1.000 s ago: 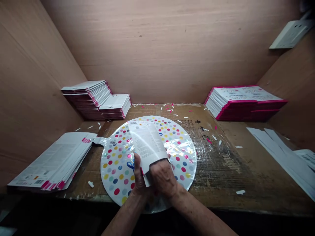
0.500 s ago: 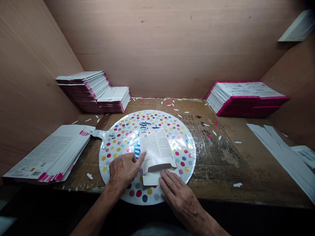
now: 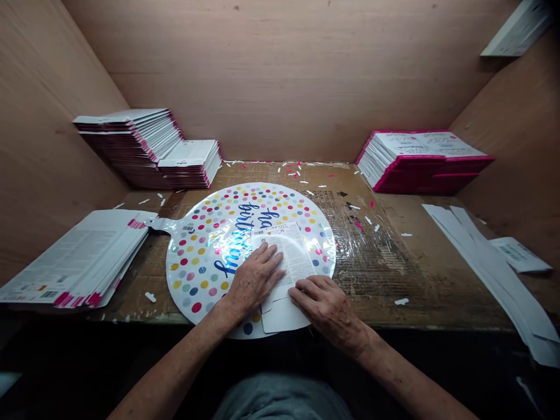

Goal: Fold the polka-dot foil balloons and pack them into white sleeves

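Two bare hands work over a white sleeve [image 3: 291, 256] on my feed from the head camera. The sleeve lies on a dotted balloon [image 3: 192, 256], right of its centre, its near panel reaching the balloon's near edge. I see the left hand [image 3: 256, 280] resting on the sleeve's left part, fingers stretched out and grasping nothing. The right hand [image 3: 326, 306] lies at the sleeve's near right edge, its fingers slightly bent over the card; I cannot tell whether they pinch it. Blue lettering runs sideways across the balloon, partly covered by the sleeve, and the neck points left toward a fanned pile [image 3: 74, 256] of printed card. At the back of the table [image 3: 376, 309] stand a stepped stack [image 3: 188, 153] on the left and a pink-edged stack [image 3: 431, 166] on the right. I count several paper strips [image 3: 490, 274] at far right, beside a small packet [image 3: 520, 254].
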Available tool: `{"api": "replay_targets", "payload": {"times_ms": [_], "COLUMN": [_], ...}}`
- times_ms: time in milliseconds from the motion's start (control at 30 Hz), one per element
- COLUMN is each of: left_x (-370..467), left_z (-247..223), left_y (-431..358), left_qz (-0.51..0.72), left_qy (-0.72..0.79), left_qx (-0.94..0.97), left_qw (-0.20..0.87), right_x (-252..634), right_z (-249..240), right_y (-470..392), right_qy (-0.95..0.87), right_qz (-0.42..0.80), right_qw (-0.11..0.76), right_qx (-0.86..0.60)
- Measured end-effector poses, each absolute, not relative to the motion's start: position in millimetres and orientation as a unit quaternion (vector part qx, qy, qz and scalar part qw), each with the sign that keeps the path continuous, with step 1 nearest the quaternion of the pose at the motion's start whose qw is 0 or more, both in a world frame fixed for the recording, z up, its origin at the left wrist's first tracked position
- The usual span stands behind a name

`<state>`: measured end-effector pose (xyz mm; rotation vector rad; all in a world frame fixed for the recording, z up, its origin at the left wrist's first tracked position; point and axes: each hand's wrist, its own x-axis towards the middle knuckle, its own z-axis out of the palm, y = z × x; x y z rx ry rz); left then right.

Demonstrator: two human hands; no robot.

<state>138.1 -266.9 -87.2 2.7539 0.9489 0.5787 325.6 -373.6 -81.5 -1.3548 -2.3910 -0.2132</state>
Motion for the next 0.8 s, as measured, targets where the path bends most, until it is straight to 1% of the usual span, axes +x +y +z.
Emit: {"api": "replay_targets", "payload": {"times_ms": [133,300,400,467,500,567,633,733,800], "left_x": [139.5,139.3,138.1,138.4,139.1,140.8,141.0,133.5,123.1], "left_z": [-86.4,-82.4,-80.5,-81.3,-82.6,-86.1,-89.3,-88.9,-85.2], "left_y": [-265.1,-265.3,-266.0,-265.6,-265.3,-265.5,-269.1,-284.4,-299.2], "left_qz": [0.177,0.169,0.167,0.172,0.177,0.197,0.240,0.316,0.318], "left_qy": [0.331,0.326,0.316,0.308,0.300,0.281,0.272,0.272,0.244], "left_qx": [0.923,0.926,0.928,0.930,0.931,0.932,0.924,0.898,0.903], "left_qw": [0.083,0.092,0.100,0.103,0.106,0.113,0.123,0.140,0.156], "right_x": [322.5,317.6,330.3,342.4,347.3,352.0,349.5,340.6,337.1], "right_z": [-81.0,-72.9,-62.0,-57.6,-57.5,-62.3,-72.4,-90.0,-98.7], "right_y": [-358.5,-346.3,-369.1,-392.9,-404.0,-419.9,-425.8,-423.2,-421.0], "right_qy": [-0.872,-0.884,-0.891,-0.886,-0.878,-0.858,-0.848,-0.853,-0.851], "right_qz": [-0.090,-0.096,-0.021,0.048,0.060,0.022,-0.053,-0.117,-0.124], "right_qw": [0.155,0.073,0.062,0.087,0.113,0.175,0.225,0.246,0.252], "right_qx": [-0.455,-0.452,-0.450,-0.452,-0.462,-0.482,-0.477,-0.446,-0.445]}}
